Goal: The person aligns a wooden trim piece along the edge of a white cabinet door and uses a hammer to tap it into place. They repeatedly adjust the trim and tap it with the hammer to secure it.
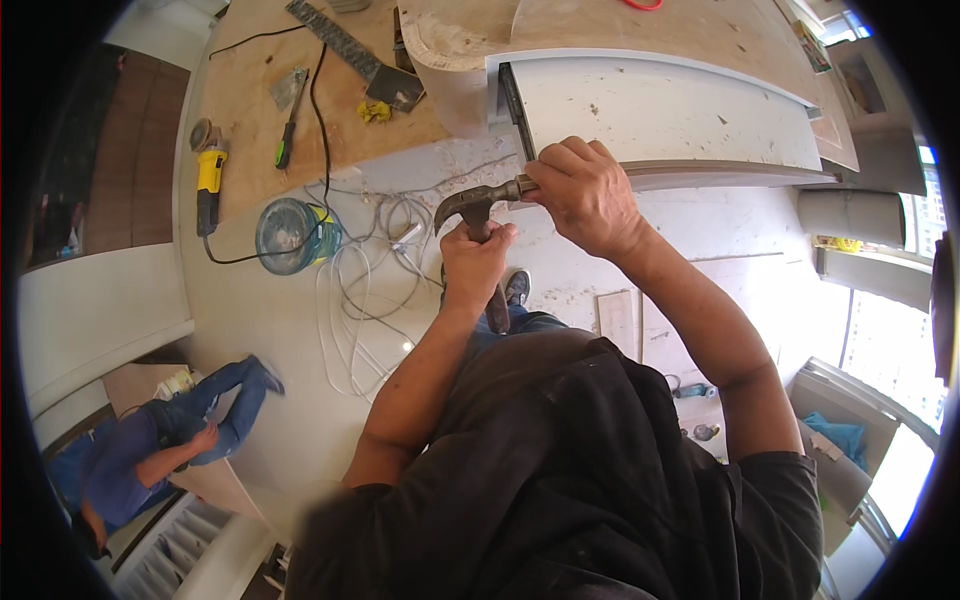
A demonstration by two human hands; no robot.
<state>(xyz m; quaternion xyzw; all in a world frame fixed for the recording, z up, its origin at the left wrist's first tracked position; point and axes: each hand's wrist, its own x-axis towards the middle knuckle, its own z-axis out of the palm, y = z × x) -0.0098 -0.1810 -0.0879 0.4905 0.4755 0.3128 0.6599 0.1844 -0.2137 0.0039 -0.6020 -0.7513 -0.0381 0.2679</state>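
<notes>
My left hand (473, 262) is closed round the handle of a claw hammer (477, 203), just below its head. The handle's dark end hangs down below the fist. The hammer's striking face points right, up against the fingers of my right hand (588, 195). Those fingers are curled shut at the left front corner of a pulled-out white drawer (670, 112); what is in them is hidden. A dark slide rail (516, 108) runs along the drawer's left side, and its brown front panel (720, 175) extends right from my hand.
A plywood top (240, 100) holds a yellow angle grinder (209, 180), a green-handled screwdriver (285, 145) and a scraper-like blade (395, 88). A bucket (285, 235) and loose cables (385, 240) lie on the floor. Another person (150, 440) sits at lower left.
</notes>
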